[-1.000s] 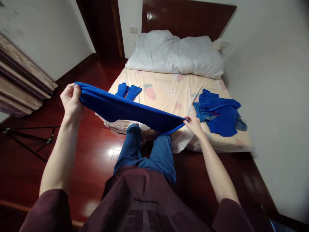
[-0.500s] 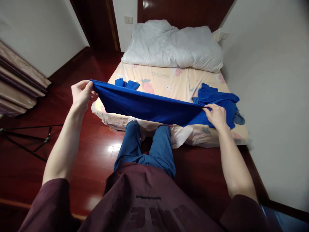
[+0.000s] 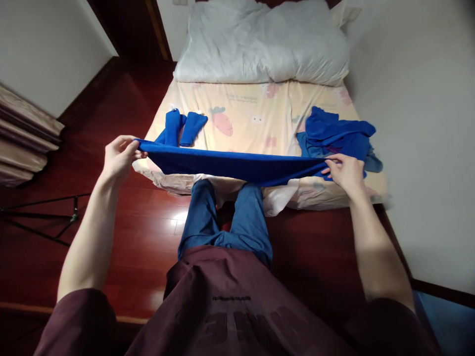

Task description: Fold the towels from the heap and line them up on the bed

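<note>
1. Through the head camera, I saw the person's dark plum shirt [image 3: 222, 291] closest to me, then the blue trousers [image 3: 250, 212], with the knees up by the near edge of the bed [image 3: 267, 133].
2. I saw the left hand [image 3: 118, 157] pinching one end of a blue cloth [image 3: 237, 165], thumb against fingers, out by the bed's near left corner.
3. I saw the right hand [image 3: 347, 173] pinching the other end the same way, toward the near right corner.
4. The blue cloth was pulled long and nearly level between them, in front of the bed's near edge. Its lower part hung loose. I could not tell if it touched the bed.
5. Past it, two folded blue pieces [image 3: 195, 128] lay side by side near the left edge.
6. A messy blue clothes pile [image 3: 326, 126] lay by the right edge, close to the right hand.
7. Farthest off, a puffy white quilt [image 3: 263, 44] lay along the far edge.
</note>
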Available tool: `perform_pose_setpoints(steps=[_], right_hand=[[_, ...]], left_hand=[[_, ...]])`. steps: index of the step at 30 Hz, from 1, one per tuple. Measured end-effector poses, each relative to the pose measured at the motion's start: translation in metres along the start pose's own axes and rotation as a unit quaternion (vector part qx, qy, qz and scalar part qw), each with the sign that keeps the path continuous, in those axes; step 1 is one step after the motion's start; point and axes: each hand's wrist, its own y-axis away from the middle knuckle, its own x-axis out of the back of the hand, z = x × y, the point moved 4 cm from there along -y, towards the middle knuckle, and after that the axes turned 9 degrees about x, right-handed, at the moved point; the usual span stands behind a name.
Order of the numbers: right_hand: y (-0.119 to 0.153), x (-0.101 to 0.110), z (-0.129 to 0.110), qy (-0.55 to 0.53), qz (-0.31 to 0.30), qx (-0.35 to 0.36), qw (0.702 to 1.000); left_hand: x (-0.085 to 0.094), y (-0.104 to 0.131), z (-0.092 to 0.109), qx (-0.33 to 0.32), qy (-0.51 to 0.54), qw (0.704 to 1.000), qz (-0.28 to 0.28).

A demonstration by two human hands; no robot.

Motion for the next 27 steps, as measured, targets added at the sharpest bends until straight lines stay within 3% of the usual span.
perform_pose_setpoints(steps=[4, 9, 12, 16, 20, 24, 27], right_hand=[[0.009, 0.015, 0.008, 0.060, -0.010, 0.029, 0.998], [0.018, 0.040, 0.029, -0.009, -0.040, -0.064, 0.997], [0.013, 0.051, 0.037, -0.069, -0.034, -0.096, 0.992], [-0.014, 0.054, 0.037, -0.047, -0.003, -0.050, 0.998], [-0.058, 0.048, 0.031, -0.009, 0.041, -0.030, 0.999], [-0.103, 0.056, 0.023, 0.048, 0.138, 0.002, 0.989], [-0.120, 0.066, 0.023, 0.038, 0.212, 0.061, 0.975]], left_hand=[[0.008, 0.002, -0.005, 0.004, -0.015, 1.000, -0.021], [0.020, 0.004, -0.003, 0.054, -0.059, 0.993, -0.092], [0.016, -0.001, -0.005, 0.098, -0.089, 0.985, -0.111], [-0.018, -0.025, -0.014, 0.115, -0.099, 0.982, -0.116], [-0.068, -0.075, -0.017, 0.073, -0.069, 0.988, -0.119], [-0.104, -0.136, 0.003, -0.008, -0.018, 0.997, -0.072], [-0.116, -0.164, 0.024, -0.079, 0.032, 0.995, -0.055]])
